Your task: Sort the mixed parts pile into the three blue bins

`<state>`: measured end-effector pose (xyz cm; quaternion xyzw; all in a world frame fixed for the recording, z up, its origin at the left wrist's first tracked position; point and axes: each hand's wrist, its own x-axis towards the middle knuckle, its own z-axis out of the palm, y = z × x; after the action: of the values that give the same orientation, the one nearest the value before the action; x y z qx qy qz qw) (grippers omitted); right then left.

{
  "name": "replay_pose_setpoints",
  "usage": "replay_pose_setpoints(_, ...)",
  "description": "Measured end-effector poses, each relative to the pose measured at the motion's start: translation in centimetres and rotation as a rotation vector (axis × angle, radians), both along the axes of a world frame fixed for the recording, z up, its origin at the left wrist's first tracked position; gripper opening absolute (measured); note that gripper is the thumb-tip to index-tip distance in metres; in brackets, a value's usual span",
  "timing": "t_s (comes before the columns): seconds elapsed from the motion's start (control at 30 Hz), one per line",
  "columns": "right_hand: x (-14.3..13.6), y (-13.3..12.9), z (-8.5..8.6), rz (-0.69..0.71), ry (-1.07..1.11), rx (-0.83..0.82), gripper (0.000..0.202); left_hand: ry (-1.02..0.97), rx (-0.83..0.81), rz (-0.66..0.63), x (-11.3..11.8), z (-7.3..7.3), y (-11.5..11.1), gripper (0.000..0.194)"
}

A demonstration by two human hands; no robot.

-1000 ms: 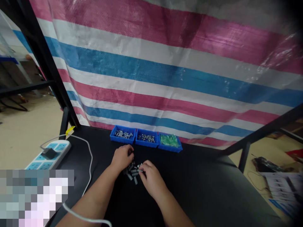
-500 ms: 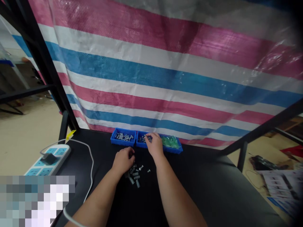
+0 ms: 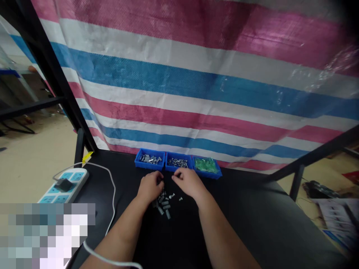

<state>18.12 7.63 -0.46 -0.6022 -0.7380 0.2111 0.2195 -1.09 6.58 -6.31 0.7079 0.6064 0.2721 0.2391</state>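
Observation:
A small heap of grey metal parts and screws [image 3: 165,203] lies on the black table [image 3: 238,224]. My left hand [image 3: 150,186] rests curled at the heap's left edge, fingers on the parts; whether it grips one is unclear. My right hand [image 3: 188,182] hovers just behind the heap with fingers loosely spread and nothing visible in them. Behind the hands stand three blue trays: the left tray [image 3: 150,160] with grey cylinders, the middle tray [image 3: 178,163] with small screws, the right tray [image 3: 209,166] with green pieces.
A white and blue power strip [image 3: 63,183] with a black plug lies at the table's left; its white cable [image 3: 112,194] runs toward me. A striped tarp [image 3: 196,93] hangs behind the trays. Black frame posts [image 3: 56,74] stand left and right.
My right hand went from the heap to the middle tray, then drew back toward the heap. The left hand stayed at the heap.

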Motion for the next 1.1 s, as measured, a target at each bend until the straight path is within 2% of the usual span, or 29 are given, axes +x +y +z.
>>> replay_pose_setpoints(0.13,2.6,-3.3,-1.9,0.001,-0.052,-0.227,0.021,0.034,0.008,-0.004,0.1,0.2,-0.2,0.018)
replay_pose_setpoints(0.23,2.8,-4.0,-3.9,-0.007,0.054,-0.388,0.008,0.03,0.007,-0.028,0.0,0.1,-0.2,0.017)
replay_pose_setpoints(0.3,2.6,-4.1,-4.5,0.021,0.105,-0.43,0.003,0.032,0.013,-0.044,0.0,0.0,-0.2,0.016)
replay_pose_setpoints(0.37,2.4,-4.3,-4.4,0.108,0.105,-0.409,0.007,0.045,0.027,-0.048,0.1,0.0,-0.2,0.015)
replay_pose_setpoints(0.5,2.2,-5.2,-2.9,0.32,0.05,-0.196,0.012,0.055,0.021,-0.039,0.1,0.2,-0.2,0.016)
replay_pose_setpoints(0.6,1.9,-5.8,-2.2,0.381,0.064,-0.1,0.017,0.052,0.005,-0.04,0.2,0.3,-0.3,0.016)
replay_pose_setpoints(0.73,1.0,-6.2,-2.3,0.465,0.062,-0.047,0.021,0.058,0.002,-0.044,0.3,0.4,-0.3,0.016)
replay_pose_setpoints(0.93,0.0,-6.4,-3.1,0.464,0.012,-0.025,0.022,0.074,-0.013,-0.037,0.3,0.3,-0.2,0.016)
replay_pose_setpoints(1.1,-0.4,-6.4,-3.8,0.39,-0.058,-0.038,0.014,0.083,-0.012,-0.045,0.4,0.4,-0.3,0.016)
